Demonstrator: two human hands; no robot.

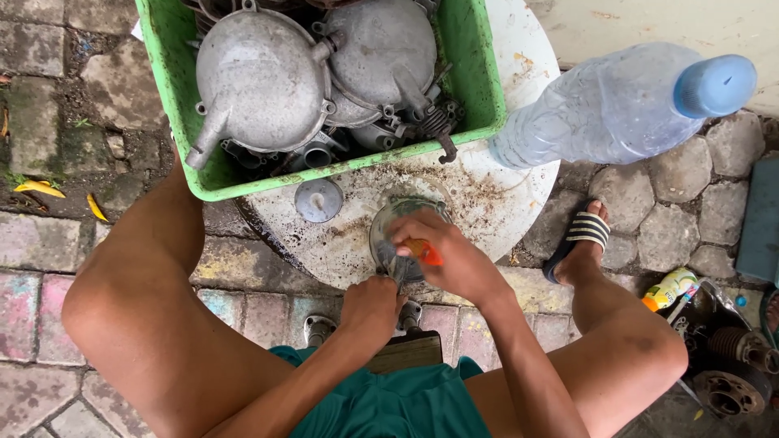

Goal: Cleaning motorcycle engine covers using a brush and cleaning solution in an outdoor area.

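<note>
On the round white table top [495, 203] lies a round grey metal cover [391, 224], partly hidden by my hands. My left hand [369, 304] grips its near edge from below. My right hand [442, 255] rests over the cover and is closed on a small tool with an orange handle [428, 254]; the tool's tip is hidden. A small round grey metal cap [318, 199] lies loose just left of the cover.
A green plastic crate [479, 81] of grey metal engine covers stands at the table's far side. A clear plastic bottle with a blue cap [621, 105] stands at right. Rusty engine parts [734, 365] and a small yellow-green bottle [669, 288] lie on the paving by my right foot.
</note>
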